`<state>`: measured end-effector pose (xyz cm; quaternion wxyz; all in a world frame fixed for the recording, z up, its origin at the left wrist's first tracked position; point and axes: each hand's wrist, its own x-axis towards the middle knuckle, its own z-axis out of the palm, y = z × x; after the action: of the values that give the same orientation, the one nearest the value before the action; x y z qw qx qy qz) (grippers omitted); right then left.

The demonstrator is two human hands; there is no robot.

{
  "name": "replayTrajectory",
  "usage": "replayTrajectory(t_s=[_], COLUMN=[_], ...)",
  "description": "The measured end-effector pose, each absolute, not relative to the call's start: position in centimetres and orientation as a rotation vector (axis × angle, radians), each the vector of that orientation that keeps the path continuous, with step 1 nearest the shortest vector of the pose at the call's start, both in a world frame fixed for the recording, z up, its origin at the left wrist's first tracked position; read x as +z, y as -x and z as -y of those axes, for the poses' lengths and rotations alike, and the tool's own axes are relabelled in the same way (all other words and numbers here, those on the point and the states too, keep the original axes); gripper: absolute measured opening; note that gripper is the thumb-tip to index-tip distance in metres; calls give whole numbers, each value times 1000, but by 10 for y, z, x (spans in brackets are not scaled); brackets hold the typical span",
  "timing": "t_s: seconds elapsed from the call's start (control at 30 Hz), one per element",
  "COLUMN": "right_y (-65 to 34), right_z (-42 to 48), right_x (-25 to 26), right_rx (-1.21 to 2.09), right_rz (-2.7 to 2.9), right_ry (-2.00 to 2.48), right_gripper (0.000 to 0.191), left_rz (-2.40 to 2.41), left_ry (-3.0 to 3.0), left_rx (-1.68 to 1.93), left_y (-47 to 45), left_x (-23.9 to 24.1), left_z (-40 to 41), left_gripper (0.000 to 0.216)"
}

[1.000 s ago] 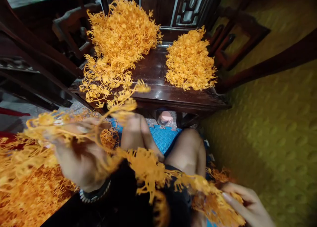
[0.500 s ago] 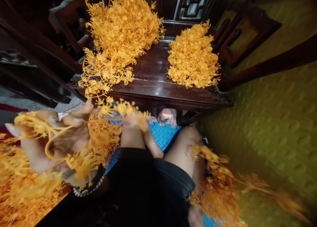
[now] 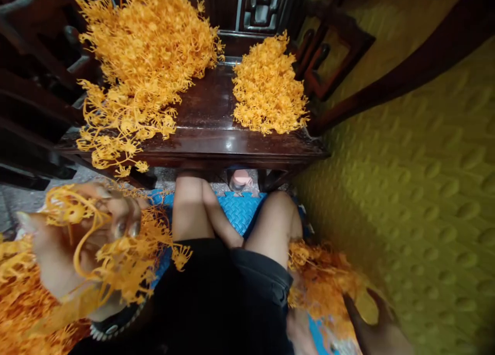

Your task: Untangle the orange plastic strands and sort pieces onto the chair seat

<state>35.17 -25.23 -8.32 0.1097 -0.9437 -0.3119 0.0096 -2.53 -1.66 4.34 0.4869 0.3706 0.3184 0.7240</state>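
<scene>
Left grip (image 3: 64, 259), eight o'clock, curls round orange strand (image 3: 124, 264); right grip (image 3: 379, 326), half past four, spread; I'd hold loosely against snags.

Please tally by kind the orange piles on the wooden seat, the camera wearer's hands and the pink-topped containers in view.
Orange piles on the wooden seat: 2
Hands (left hand, right hand): 2
Pink-topped container: 1
Total: 5

We count two orange heaps (image 3: 150, 45) on the chair (image 3: 209, 99) and at least two lower heaps (image 3: 325, 280). We see one left hand (image 3: 62, 262), one right hand (image 3: 381, 326), two knees (image 3: 189, 195) and one pink lid (image 3: 240, 178).
</scene>
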Motion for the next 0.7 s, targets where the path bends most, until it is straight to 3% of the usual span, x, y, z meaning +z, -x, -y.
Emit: replayTrajectory(t_s=[0.13, 0.23, 0.3, 0.37, 0.43, 0.57, 0.7], right_y=[-336, -340, -349, -358, -364, -366, -361], right_z=[208, 193, 199, 216, 238, 280, 310], right_x=[-102, -145, -182, -213, -232, -239, -235], right_rx=[43, 84, 255, 409, 379, 145, 58], right_rz=[1132, 1264, 1107, 1109, 1085, 1083, 1092], right_ry=[2423, 2483, 2729, 2848, 2883, 2921, 2949], right_gripper=[73, 78, 74, 57, 51, 64, 64], left_rz=[-927, -1001, -997, -997, -1003, -967, -899], left_ry=[-830, -830, -821, -827, -849, -914, -878], left_rx=[1807, 1820, 1819, 1805, 1790, 1760, 1699], left_y=[18, 11, 9, 9, 10, 5, -6], left_x=[44, 45, 45, 43, 41, 38, 38], left_z=[13, 13, 14, 14, 12, 7, 7], left_gripper=[60, 57, 52, 47, 44, 46, 52])
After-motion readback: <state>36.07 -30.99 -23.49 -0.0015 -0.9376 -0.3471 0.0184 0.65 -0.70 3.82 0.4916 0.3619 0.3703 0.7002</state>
